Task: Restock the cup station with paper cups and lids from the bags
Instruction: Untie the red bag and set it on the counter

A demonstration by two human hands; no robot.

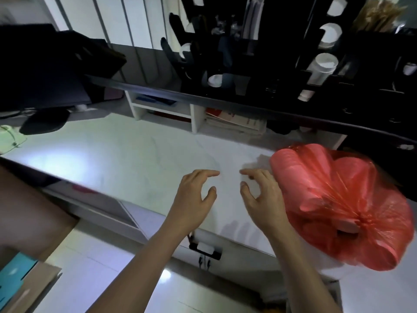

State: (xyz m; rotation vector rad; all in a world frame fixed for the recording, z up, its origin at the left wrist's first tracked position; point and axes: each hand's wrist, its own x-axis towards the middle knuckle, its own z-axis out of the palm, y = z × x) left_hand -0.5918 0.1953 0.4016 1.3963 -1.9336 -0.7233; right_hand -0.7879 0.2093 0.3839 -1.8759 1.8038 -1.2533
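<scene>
We see both hands held out over the white marble-look counter (126,152), empty and with fingers loosely curled: the left hand (194,195) has its thumb and forefinger spread apart, gripping nothing, and the right hand (261,193) mirrors it, forefinger pointing toward the left hand, nothing in its grasp. The two hands are near each other but apart. The back of our right hand lies just beside, perhaps touching, the red plastic bag (340,204), which sits on the right end of the counter, reaching out past its near edge. The bag is translucent, gathered to a knot on its near side, and through it we make out stacked cups lying on their sides; whether lids are inside too we cannot tell. Beyond the counter, on a raised dark shelf (225,102), stands the black cup station (352,71), with white paper cups (322,66) showing in its round openings and a bunch of wooden stirrers (379,16) sticking up at its top right. Under the shelf, white cubbyholes (194,118) hold papers and a red-printed booklet.
</scene>
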